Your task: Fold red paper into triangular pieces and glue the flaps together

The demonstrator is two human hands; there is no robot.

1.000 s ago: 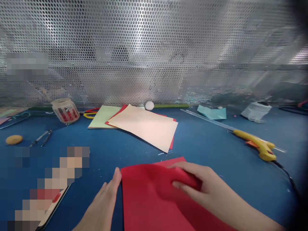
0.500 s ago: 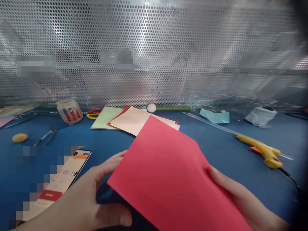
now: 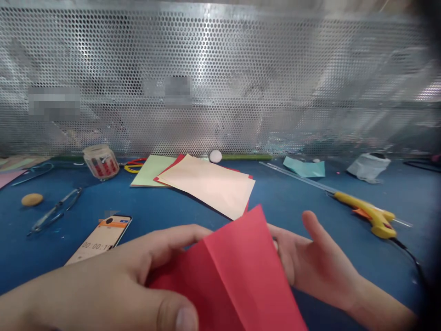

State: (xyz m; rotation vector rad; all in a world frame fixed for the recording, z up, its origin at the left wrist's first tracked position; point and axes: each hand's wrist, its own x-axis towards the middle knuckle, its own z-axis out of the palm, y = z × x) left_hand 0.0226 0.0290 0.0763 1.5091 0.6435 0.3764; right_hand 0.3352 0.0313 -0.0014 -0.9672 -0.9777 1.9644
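Presently, left hand holding creased red paper, open right hand behind.

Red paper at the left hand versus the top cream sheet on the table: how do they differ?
The red paper shows a fold line; the top cream sheet shows none. The red paper is held by the left hand, while the top cream sheet rests on other sheets on the table. Both look like paper.

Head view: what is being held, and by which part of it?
Red paper, held at its left side by the left hand, thumb in front. The right hand is open, partly behind the right edge, thumb clear.
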